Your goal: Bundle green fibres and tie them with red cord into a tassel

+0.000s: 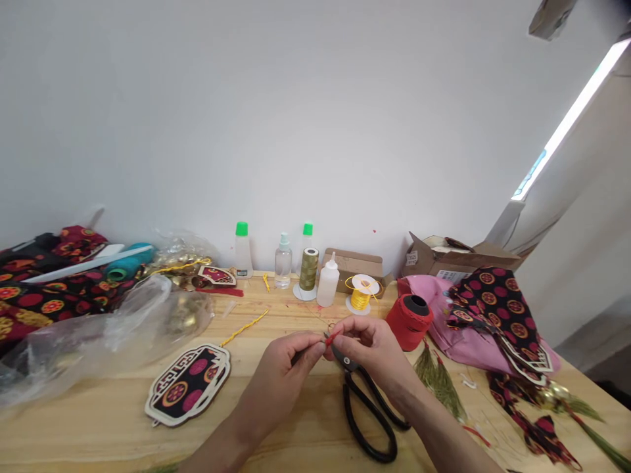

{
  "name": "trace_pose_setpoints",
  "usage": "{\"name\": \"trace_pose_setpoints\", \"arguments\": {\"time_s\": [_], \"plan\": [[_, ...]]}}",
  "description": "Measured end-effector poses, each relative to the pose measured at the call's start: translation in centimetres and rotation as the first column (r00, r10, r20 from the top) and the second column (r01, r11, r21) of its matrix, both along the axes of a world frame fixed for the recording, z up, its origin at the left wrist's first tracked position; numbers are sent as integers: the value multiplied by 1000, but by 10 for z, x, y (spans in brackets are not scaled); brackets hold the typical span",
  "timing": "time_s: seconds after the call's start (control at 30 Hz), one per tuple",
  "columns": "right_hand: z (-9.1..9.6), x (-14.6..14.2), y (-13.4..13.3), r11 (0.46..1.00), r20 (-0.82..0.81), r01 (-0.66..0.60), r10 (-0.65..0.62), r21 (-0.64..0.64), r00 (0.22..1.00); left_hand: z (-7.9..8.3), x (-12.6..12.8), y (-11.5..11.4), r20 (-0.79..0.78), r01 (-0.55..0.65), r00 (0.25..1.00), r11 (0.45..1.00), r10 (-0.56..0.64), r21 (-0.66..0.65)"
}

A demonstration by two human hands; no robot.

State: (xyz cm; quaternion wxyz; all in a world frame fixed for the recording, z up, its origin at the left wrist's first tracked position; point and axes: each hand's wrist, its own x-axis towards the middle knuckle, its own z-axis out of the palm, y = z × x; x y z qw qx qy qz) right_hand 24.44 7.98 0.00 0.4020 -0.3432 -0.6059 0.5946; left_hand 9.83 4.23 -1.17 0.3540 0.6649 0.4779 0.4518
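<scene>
My left hand (288,361) and my right hand (372,348) meet above the wooden table (123,420), fingertips pinched together on a short piece of red cord (331,338). Black scissors (367,407) lie on the table just under and in front of my right hand, blades pointing toward the fingers. A flat patterned ornament (187,383) with a white border rests left of my left hand. A yellow twisted cord (244,327) lies beyond it.
A red thread spool (409,320), a yellow spool (362,295), an olive spool (309,270) and several small bottles (283,263) stand along the wall. Clear plastic bags (113,328) and patterned fabric (44,289) fill the left; pink fabric (444,328), green tassels (441,384) and cardboard boxes (458,256) lie right.
</scene>
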Motion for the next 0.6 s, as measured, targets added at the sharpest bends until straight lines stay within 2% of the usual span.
{"name": "trace_pose_setpoints", "arguments": {"time_s": [0.2,0.37,0.47,0.6], "plan": [[-1,2,2,999,83,5,-9,44,997,-2,-1,0,-53,23,998,999,-20,47],[2,7,4,996,131,-60,51,64,990,-2,-1,1,-81,26,996,999,-22,40],[4,10,5,995,141,-28,15,92,990,-3,-2,2,-92,17,996,999,-13,34],[6,12,3,972,122,-26,-2,233,993,-2,-2,2,-93,5,996,999,-1,36]]}}
